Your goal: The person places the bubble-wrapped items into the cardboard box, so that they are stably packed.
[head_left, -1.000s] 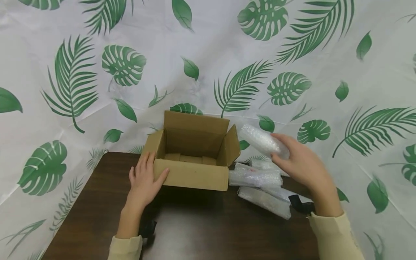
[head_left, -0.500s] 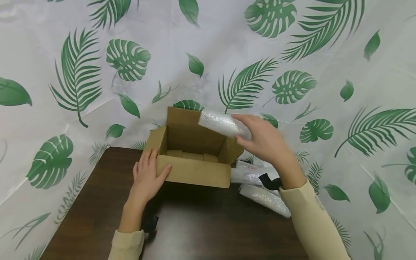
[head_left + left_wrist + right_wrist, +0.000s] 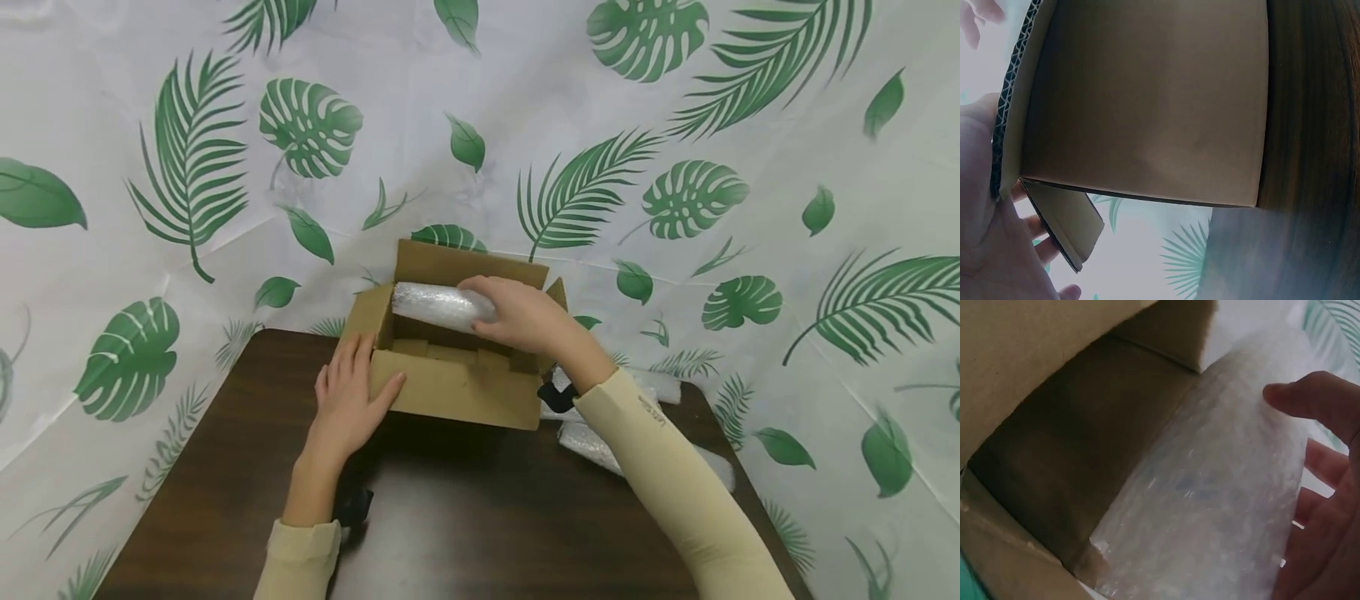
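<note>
An open-topped cardboard box (image 3: 457,387) stands near the back of the table, its flaps spread. My left hand (image 3: 348,396) rests on its front left corner, thumb over the front flap and fingers stretched along the left flap. In the left wrist view that hand (image 3: 997,237) shows past the corrugated flap edge. My right hand (image 3: 517,312) grips one end of a bubble-wrapped roll (image 3: 435,304), held sideways over the box opening. The right wrist view has the thumb on one side of the roll (image 3: 1210,481) and fingers on the other; its contents are blurred.
More bubble-wrapped rolls (image 3: 592,442) lie right of the box, partly hidden by my right forearm. Dark wood tabletop (image 3: 450,517) extends in front of the box. A white leaf-printed sheet (image 3: 525,100) hangs behind the table.
My right hand has carried the bubble-wrapped roll leftward from above the other rolls to over the box, turning it closer to level. The left hand has stayed at the box corner.
</note>
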### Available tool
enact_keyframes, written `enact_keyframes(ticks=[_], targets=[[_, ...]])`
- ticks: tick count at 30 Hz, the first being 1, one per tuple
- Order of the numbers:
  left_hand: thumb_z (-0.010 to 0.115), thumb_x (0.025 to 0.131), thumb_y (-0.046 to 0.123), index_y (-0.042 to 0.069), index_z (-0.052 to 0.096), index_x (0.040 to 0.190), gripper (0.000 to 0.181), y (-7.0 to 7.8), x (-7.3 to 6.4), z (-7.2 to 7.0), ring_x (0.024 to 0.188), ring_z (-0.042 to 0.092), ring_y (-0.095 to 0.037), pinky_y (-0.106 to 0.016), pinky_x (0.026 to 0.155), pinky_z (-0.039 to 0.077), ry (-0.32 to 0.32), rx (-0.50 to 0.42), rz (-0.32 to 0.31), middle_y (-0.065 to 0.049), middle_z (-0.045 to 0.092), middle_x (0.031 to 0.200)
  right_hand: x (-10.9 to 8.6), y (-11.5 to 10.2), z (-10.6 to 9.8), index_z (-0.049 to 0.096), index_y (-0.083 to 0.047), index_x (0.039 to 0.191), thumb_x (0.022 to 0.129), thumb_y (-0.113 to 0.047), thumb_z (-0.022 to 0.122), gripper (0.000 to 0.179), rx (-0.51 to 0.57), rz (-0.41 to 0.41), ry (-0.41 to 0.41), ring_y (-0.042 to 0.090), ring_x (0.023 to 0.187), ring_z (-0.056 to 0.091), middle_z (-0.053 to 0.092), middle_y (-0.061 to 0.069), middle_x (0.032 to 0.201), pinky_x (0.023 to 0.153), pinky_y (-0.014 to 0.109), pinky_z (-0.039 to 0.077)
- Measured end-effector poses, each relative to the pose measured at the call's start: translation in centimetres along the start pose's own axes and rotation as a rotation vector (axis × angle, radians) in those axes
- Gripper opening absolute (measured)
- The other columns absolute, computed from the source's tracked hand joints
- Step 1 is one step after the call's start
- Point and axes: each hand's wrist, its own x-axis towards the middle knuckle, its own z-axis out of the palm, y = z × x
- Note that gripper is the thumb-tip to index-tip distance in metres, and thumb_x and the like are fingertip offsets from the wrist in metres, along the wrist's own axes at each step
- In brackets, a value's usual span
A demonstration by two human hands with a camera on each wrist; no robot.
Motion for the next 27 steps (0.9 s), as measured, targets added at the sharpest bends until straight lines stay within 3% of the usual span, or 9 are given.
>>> enact_keyframes(ticks=[12, 18, 27], targets=[[0.052, 0.106, 0.067, 0.014, 0.017, 0.173, 0.092, 0.1, 0.0, 0.0, 0.165, 0.011, -0.045, -0.073, 0.127, 0.006, -0.004, -0.006, -0.003, -0.020, 0.014, 0.179, 5.8, 1.0, 3.9, 0.052, -0.019, 0.155, 0.105, -0.029, 0.067, 0.053, -0.033, 0.119, -0.222, 0.027, 0.135, 0.063, 0.062, 0.006, 0.151, 0.110, 0.049, 0.052], [0.053, 0.106, 0.066, 0.014, 0.018, 0.173, 0.092, 0.2, 0.2, 0.1, 0.165, 0.012, -0.045, -0.073, 0.127, 0.008, -0.008, -0.014, 0.005, -0.021, 0.014, 0.179, 7.2, 1.1, 5.4, 0.050, -0.017, 0.156, 0.106, -0.022, 0.066, 0.053, -0.005, 0.137, -0.263, 0.030, 0.142, 0.058, 0.058, 0.008, 0.156, 0.116, 0.049, 0.048], [0.055, 0.107, 0.061, 0.012, 0.019, 0.172, 0.089, 0.1, 0.2, 0.0, 0.163, 0.014, -0.047, -0.073, 0.126, 0.012, 0.004, -0.006, 0.015, -0.023, 0.016, 0.178, 8.1, 0.5, 5.6, 0.040, -0.017, 0.166, 0.105, -0.013, 0.069, 0.068, 0.004, 0.159, -0.278, 0.031, 0.152, 0.050, 0.049, 0.010, 0.167, 0.121, 0.048, 0.045]])
